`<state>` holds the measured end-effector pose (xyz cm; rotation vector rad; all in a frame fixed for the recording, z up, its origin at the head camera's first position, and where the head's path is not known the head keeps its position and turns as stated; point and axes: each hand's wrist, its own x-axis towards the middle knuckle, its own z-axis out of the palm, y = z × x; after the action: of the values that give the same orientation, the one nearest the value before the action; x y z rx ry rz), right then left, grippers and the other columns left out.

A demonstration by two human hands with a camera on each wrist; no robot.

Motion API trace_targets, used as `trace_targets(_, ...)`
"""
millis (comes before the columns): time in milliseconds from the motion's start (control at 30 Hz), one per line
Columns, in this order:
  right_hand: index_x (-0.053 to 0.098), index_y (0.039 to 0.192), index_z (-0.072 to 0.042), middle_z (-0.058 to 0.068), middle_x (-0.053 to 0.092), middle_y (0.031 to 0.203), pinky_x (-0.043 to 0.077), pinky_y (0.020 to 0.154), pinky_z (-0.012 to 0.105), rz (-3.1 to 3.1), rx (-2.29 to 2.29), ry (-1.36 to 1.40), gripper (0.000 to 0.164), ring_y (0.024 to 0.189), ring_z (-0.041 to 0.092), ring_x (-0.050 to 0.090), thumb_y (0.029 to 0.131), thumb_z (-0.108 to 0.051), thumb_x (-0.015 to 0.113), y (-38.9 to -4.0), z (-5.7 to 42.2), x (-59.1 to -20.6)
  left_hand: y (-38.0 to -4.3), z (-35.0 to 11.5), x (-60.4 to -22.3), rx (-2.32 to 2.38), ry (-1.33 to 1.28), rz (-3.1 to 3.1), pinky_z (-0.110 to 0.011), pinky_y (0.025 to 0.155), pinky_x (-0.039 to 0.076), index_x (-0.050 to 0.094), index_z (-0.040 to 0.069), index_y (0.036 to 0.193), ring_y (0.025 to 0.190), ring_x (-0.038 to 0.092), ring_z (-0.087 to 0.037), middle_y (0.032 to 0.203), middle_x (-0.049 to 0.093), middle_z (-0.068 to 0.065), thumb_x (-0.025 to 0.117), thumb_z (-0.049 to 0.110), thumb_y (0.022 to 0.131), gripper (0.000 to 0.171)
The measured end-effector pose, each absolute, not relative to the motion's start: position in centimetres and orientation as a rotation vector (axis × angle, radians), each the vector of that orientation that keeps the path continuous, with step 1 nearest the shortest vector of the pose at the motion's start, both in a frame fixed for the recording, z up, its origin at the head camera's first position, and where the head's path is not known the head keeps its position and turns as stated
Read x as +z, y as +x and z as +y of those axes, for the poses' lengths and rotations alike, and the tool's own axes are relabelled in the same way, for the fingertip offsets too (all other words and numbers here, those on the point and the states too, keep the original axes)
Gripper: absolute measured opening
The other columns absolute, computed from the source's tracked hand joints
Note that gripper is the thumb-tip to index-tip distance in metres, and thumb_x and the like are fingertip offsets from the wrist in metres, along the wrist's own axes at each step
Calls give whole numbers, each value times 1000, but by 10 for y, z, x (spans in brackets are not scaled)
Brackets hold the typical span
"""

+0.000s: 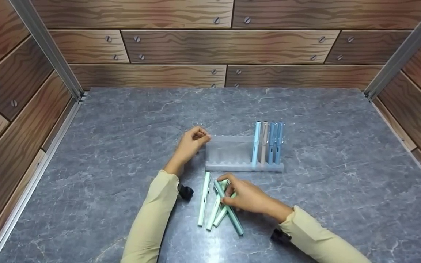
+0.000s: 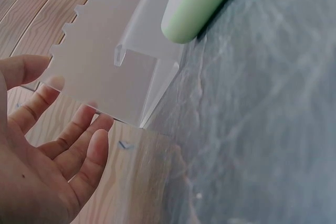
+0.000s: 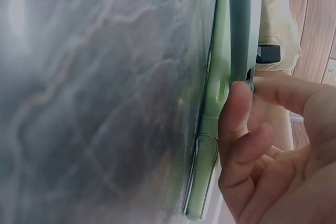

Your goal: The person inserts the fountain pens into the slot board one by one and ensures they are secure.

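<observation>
My left hand (image 1: 188, 147) pinches the upper left corner of a translucent plastic pen rack (image 1: 228, 150); the left wrist view shows thumb and forefinger at the notched edge of this rack (image 2: 100, 77). Just in front of it, my right hand (image 1: 250, 198) grips a dark green pen (image 1: 236, 221) between thumb and fingers. This pen (image 3: 240, 30) lies slanted across light green pens (image 1: 220, 217). Another light green pen (image 1: 203, 204) rests to their left on the table. In the right wrist view, a light green pen (image 3: 210, 108) with a wire clip lies beside my fingers.
At the rack's right end, a light blue pen (image 1: 256, 144), a grey-brown pen (image 1: 264, 144) and two darker blue pens (image 1: 279, 144) stand side by side in slots. The grey marbled table (image 1: 122, 120) is bordered by wood-patterned walls (image 1: 174, 45) and metal frame posts (image 1: 46, 47).
</observation>
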<state>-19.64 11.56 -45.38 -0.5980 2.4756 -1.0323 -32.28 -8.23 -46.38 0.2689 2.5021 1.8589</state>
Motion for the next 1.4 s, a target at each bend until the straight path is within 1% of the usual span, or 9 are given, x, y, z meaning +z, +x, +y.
trace_targets(100, 45, 134, -10, 2, 62, 84, 49, 49, 28, 2454, -1065, -594, 52, 54, 11, 56, 87, -12, 66, -197, 116, -454, -323, -82, -463, 1851, 266, 2509, -23, 60, 45, 64, 7, 93, 77, 59, -13, 87, 61, -5, 65, 19, 87, 13)
trace_targets(333, 42, 136, -7, 5, 59, 85, 46, 47, 24, 2374, -1171, -577, 53, 53, 12, 53, 87, -9, 65, -197, 120, -449, -324, -82, -463, 1844, 272, 2505, -23, 67, 45, 63, 6, 94, 81, 60, -13, 88, 60, -3, 65, 18, 87, 14)
trace_targets(600, 40, 139, -7, 6, 53, 88, 44, 49, 22, 2321, -1256, -572, 57, 52, 11, 49, 89, -11, 65, -199, 127, -443, -323, -82, -465, 1853, 263, 2496, -25, 61, 47, 63, 7, 95, 79, 59, -14, 87, 59, -3, 65, 19, 87, 15)
trace_targets(733, 37, 143, -10, 7, 52, 91, 43, 49, 20, 2301, -1270, -552, 59, 51, 9, 48, 91, -12, 64, -199, 131, -441, -323, -82, -465, 1851, 260, 2501, -27, 60, 48, 62, 7, 94, 79, 60, -15, 88, 59, -5, 65, 21, 87, 15)
trace_targets(833, 37, 144, -12, 8, 52, 93, 42, 48, 19, 2295, -1276, -544, 59, 51, 9, 48, 92, -14, 63, -200, 134, -442, -323, -82, -464, 1849, 265, 2508, -24, 60, 47, 63, 7, 94, 78, 59, -14, 88, 59, -4, 66, 20, 87, 15)
trace_targets(1100, 37, 141, -10, 8, 51, 89, 50, 53, 28, 2285, -1335, -584, 57, 56, 14, 54, 91, -11, 64, -201, 141, -443, -323, -81, -464, 1853, 264, 2519, -22, 55, 44, 63, 6, 94, 75, 58, -13, 85, 58, -3, 65, 18, 87, 14)
trace_targets(1133, 37, 141, -9, 7, 50, 88, 50, 54, 28, 2286, -1344, -589, 57, 57, 13, 54, 91, -10, 64, -201, 142, -443, -323, -81, -464, 1853, 266, 2515, -22, 56, 44, 63, 7, 94, 76, 59, -15, 85, 58, -2, 65, 19, 87, 14)
trace_targets(1333, 36, 137, -7, 6, 48, 87, 44, 58, 20, 2270, -1396, -598, 54, 59, 13, 50, 90, -9, 64, -201, 146, -440, -324, -82, -465, 1868, 273, 2494, -22, 65, 45, 63, 7, 92, 79, 61, -14, 83, 59, 0, 66, 19, 86, 14)
trace_targets(1400, 36, 137, -7, 7, 49, 89, 44, 58, 21, 2255, -1411, -590, 54, 59, 15, 51, 91, -8, 63, -201, 147, -440, -324, -82, -465, 1873, 271, 2494, -22, 65, 45, 63, 7, 92, 78, 60, -12, 82, 58, 1, 66, 18, 86, 13)
